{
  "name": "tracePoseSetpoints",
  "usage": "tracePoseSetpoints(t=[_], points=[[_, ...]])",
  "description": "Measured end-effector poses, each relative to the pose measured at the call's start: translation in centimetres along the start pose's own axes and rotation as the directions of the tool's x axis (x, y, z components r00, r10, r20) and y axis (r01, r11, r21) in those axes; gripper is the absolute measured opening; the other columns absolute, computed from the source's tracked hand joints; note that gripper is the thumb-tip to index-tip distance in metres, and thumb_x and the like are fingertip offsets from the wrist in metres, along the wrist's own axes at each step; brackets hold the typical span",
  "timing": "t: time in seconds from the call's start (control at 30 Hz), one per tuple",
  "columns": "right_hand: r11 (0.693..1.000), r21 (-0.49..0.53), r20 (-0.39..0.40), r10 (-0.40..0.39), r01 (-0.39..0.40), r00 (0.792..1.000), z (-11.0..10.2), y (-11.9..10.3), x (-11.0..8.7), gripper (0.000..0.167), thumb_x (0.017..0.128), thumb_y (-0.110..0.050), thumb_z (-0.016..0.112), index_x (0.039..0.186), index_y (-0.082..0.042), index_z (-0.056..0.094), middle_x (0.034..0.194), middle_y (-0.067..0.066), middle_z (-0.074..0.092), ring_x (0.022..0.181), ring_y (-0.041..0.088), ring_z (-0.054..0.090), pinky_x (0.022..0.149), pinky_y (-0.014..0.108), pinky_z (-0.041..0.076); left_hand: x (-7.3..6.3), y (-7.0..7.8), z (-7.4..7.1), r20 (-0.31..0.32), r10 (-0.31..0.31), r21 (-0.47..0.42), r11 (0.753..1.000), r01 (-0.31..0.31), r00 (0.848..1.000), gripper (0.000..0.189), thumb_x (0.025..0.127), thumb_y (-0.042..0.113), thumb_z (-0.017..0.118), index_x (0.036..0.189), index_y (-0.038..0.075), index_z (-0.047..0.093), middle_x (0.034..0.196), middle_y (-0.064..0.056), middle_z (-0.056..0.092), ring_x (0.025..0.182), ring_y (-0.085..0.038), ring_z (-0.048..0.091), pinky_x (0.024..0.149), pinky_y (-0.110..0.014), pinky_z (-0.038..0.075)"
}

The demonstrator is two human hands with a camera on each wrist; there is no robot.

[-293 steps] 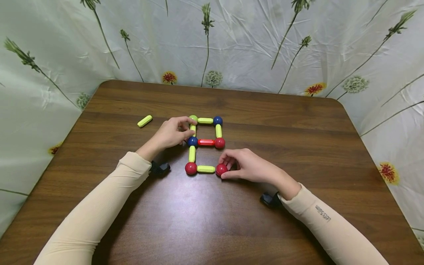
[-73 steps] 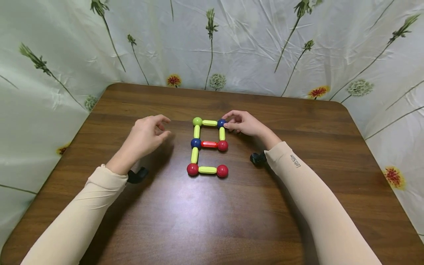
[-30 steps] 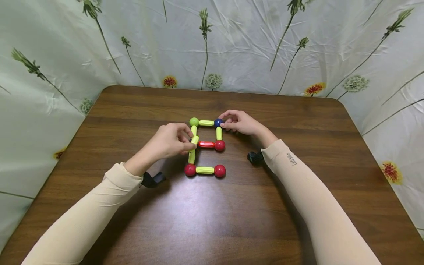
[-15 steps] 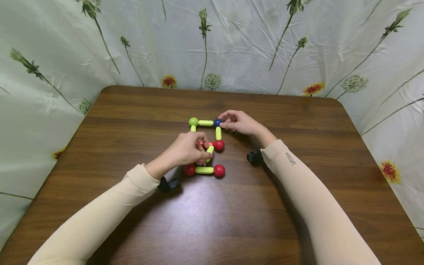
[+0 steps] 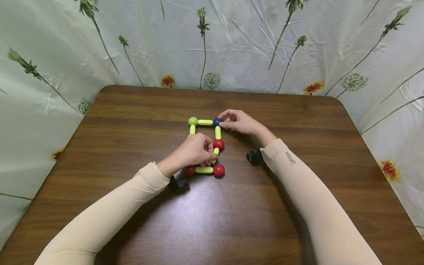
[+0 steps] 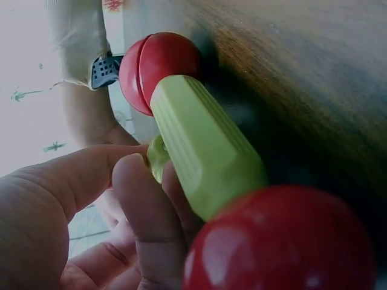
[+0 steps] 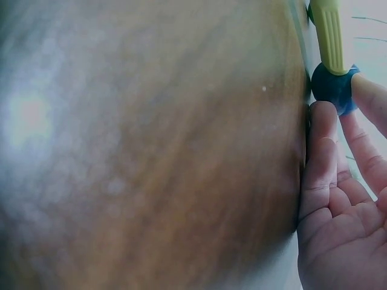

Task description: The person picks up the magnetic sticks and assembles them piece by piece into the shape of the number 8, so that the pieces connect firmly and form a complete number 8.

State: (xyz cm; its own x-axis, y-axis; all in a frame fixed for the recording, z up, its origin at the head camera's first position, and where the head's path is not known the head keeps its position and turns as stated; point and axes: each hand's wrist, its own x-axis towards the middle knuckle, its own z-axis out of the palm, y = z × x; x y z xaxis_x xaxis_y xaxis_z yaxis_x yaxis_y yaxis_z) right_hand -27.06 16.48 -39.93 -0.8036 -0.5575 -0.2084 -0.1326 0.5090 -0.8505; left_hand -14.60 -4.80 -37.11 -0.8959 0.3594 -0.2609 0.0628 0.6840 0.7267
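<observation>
My left hand (image 5: 198, 151) pinches a yellow-green magnetic rod (image 5: 215, 156), tilted between the two right-hand red balls. One end of that rod (image 6: 158, 158) shows between thumb and finger in the left wrist view. The rod's upper end lies close to the middle red ball (image 5: 219, 144); contact is unclear. Below it is the front red ball (image 5: 218, 170), joined to a lying rod (image 5: 203, 170). My right hand (image 5: 241, 122) holds the blue ball (image 7: 330, 92) at the back right corner between thumb and fingers. My left hand hides the other blue ball and most of the red rod.
The ball-and-rod figure lies flat on a brown wooden table (image 5: 139, 110). A green ball (image 5: 193, 121) forms its back left corner, and a red ball (image 5: 190, 170) its front left. A flower-patterned cloth (image 5: 245, 44) hangs behind the table.
The loose rod from the table's left is now in my left hand, carried rightward over the figure. My right hand went from the front red ball to the back blue ball and stays there.
</observation>
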Motion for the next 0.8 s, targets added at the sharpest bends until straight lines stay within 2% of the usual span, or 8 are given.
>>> tracePoseSetpoints(t=[0.3, 0.5, 0.8], points=[[1.0, 0.007, -0.006, 0.004, -0.004, 1.0, 0.09, 0.01, -0.13, 0.035, 0.107, -0.023, 0.067, 0.138, -0.006, 0.064, 0.097, 0.005, 0.068, 0.088, 0.016, 0.062, 0.075, 0.026, 0.053, 0.28, 0.2, 0.26, 0.01, -0.037, 0.007, 0.999, 0.037, 0.999, 0.025, 0.091, 0.021, 0.087, 0.076, 0.009, 0.07, 0.065, -0.002, 0.074, 0.049, -0.009, 0.067, 0.051, -0.023, 0.054], [1.0, -0.006, -0.003, -0.004, 0.004, 1.0, 0.07, 0.06, -0.01, 0.035, 0.107, -0.023, 0.067, 0.138, -0.006, 0.064, 0.095, 0.004, 0.067, 0.087, 0.016, 0.061, 0.075, 0.026, 0.052, 0.44, 0.24, 0.48, 0.008, -0.06, -0.031, 0.998, 0.06, 0.998, 0.027, 0.091, 0.022, 0.089, 0.077, 0.009, 0.07, 0.065, -0.003, 0.074, 0.051, -0.01, 0.07, 0.054, -0.024, 0.058], [0.999, -0.028, 0.008, -0.018, 0.018, 1.0, 0.01, -0.14, 0.02, 0.036, 0.107, -0.023, 0.067, 0.139, -0.005, 0.063, 0.095, 0.005, 0.067, 0.087, 0.016, 0.061, 0.074, 0.026, 0.053, 0.49, 0.17, 0.73, -0.028, -0.027, -0.008, 1.0, 0.027, 0.999, 0.028, 0.09, 0.026, 0.09, 0.073, 0.011, 0.072, 0.061, 0.001, 0.074, 0.056, -0.006, 0.073, 0.054, -0.018, 0.046]])
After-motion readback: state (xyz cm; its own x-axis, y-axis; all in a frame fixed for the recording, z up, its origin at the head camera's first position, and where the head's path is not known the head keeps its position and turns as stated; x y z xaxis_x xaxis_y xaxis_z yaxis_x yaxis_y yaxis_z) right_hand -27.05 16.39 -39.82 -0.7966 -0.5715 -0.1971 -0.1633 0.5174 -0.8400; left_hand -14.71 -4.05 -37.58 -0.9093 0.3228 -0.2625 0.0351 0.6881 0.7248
